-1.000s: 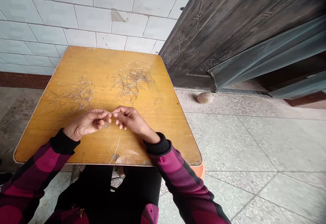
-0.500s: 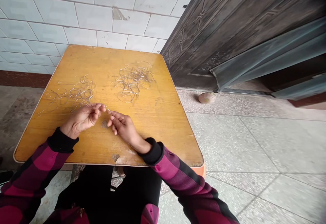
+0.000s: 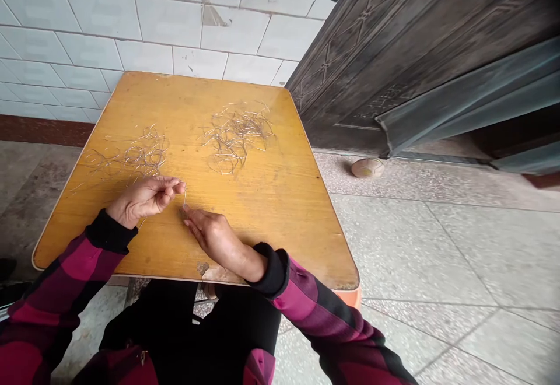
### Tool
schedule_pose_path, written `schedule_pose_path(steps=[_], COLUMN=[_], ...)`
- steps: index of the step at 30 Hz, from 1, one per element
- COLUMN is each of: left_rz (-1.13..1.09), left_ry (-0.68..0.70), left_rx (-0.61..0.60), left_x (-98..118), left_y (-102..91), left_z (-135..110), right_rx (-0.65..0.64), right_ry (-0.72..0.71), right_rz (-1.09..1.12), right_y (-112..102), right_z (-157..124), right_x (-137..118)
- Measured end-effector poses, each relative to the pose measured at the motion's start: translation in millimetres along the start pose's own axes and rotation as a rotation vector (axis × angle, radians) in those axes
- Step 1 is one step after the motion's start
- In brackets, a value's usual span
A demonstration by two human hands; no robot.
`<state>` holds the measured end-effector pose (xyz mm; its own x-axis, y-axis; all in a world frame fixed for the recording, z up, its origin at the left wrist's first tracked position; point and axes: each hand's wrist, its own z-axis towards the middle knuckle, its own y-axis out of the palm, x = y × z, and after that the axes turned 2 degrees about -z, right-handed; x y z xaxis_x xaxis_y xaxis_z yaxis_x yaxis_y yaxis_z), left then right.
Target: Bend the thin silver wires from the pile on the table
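Between my two hands runs a thin, shiny piece of wire [image 3: 185, 196]. My left hand [image 3: 146, 198] pinches its upper end between thumb and forefinger. Just below and to the right, my right hand [image 3: 214, 233] is closed on the lower end. Another thin strand pokes out under my left wrist. Beyond my left hand lies a loose tangle of curled wires [image 3: 146, 151]. A second, denser tangle of wires [image 3: 240, 134] rests farther back, right of centre.
Everything lies on a yellow wooden table [image 3: 284, 216] with a chipped front edge. Behind it stands a white tiled wall [image 3: 153, 20]. At the right are a dark carved door [image 3: 350, 70], a grey-green curtain [image 3: 450, 99] and a round pale object [image 3: 367, 168] on the floor.
My right hand has moved down a little, so the wire between my hands now stands nearly upright and shows longer. My left hand keeps its pinch. The view has shifted slightly.
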<state>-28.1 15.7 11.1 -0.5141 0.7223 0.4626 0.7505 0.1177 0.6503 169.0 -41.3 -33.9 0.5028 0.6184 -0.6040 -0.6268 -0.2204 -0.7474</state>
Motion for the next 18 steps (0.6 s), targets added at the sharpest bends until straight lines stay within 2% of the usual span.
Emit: schedule_pose_path(steps=[5, 9, 18], left_rz=[0.115, 0.202, 0.345], left_ry=[-0.030, -0.052, -0.115], left_rx=[-0.095, -0.156, -0.159], left_x=[-1.0, -3.4, -5.5], left_y=[-6.1, -9.9, -11.8], left_z=[3.4, 6.7, 8.9], right_rx=[-0.122, -0.171, -0.294], right_ry=[-0.099, -0.187, -0.305], right_rz=[-0.250, -0.410, -0.447], right_y=[-10.9, -18.3, -34.9], right_z=[0.1, 1.8, 4.7], right_x=[0.5, 0.7, 0.8])
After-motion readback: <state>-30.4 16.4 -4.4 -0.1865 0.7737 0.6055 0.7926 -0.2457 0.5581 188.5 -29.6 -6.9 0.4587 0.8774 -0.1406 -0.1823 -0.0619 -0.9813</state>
